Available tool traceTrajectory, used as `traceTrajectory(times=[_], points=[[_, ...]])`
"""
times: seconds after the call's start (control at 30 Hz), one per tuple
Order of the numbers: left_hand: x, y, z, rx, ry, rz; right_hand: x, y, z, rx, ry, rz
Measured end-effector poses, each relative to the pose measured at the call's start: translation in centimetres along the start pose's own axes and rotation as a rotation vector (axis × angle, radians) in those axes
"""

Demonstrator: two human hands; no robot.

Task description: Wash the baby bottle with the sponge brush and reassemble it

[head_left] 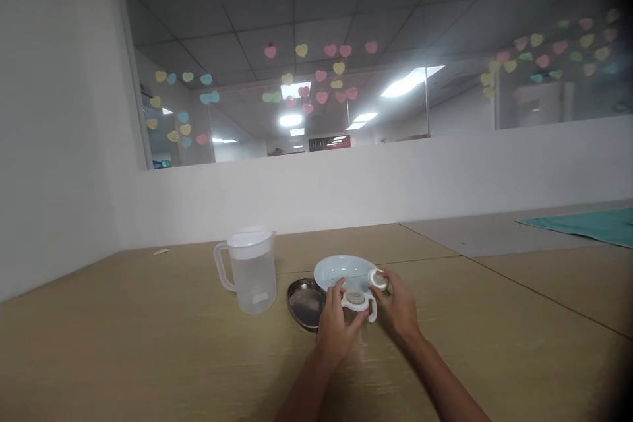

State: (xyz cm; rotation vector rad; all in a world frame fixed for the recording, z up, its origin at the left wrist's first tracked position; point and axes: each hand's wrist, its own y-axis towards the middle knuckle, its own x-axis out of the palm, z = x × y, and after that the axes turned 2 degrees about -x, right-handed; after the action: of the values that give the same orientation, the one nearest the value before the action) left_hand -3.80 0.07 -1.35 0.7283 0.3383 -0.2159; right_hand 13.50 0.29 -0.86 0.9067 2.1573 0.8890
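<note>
Two bare hands work close together: the left hand (336, 330) closes around the small jar (355, 301) with a white rim and handle, near the bowl (341, 265) and the metal dish (304, 303), while the right hand (401, 310) pinches a round white cap (378, 279) just beside it. Good handling likely means a firm, gentle hold that keeps the jar steady, with fingertips off its top, and the cap gripped only by its edge, clear of the bowl's rim. Whether the jar's top is open is too small to tell.
</note>
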Motion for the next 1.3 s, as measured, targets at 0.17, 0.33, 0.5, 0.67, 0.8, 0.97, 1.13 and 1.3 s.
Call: traceTrajectory(times=[0.17, 0.33, 0.5, 0.67, 0.8, 0.97, 1.13, 1.3], points=[[0.0, 0.0, 0.0, 0.007, -0.013, 0.001, 0.0, 0.1, 0.1, 0.117, -0.005, 0.002], [0.0, 0.0, 0.0, -0.006, -0.017, 0.0, 0.0, 0.2, 0.2, 0.196, -0.056, 0.012], [-0.1, 0.0, 0.1, -0.01, -0.014, 0.001, -0.1, 0.1, 0.0, 0.24, -0.111, 0.024], [-0.1, 0.0, 0.2, -0.003, -0.011, 0.012, 0.2, 0.0, 0.4, 0.17, -0.145, 0.032], [-0.2, 0.0, 0.3, 0.006, -0.004, -0.002, 0.5, -0.1, 0.9, -0.067, -0.215, 0.066], [-0.1, 0.0, 0.2, -0.006, -0.021, -0.01, 0.5, -0.3, 1.0, -0.163, -0.457, 0.053], [0.0, 0.0, 0.0, -0.001, -0.031, 0.0, 0.6, -0.4, 0.9, -0.179, -0.558, 0.015], [0.0, 0.0, 0.0, 0.003, -0.016, 0.002, 0.6, -0.4, 1.3, -0.162, -0.472, 0.034]])
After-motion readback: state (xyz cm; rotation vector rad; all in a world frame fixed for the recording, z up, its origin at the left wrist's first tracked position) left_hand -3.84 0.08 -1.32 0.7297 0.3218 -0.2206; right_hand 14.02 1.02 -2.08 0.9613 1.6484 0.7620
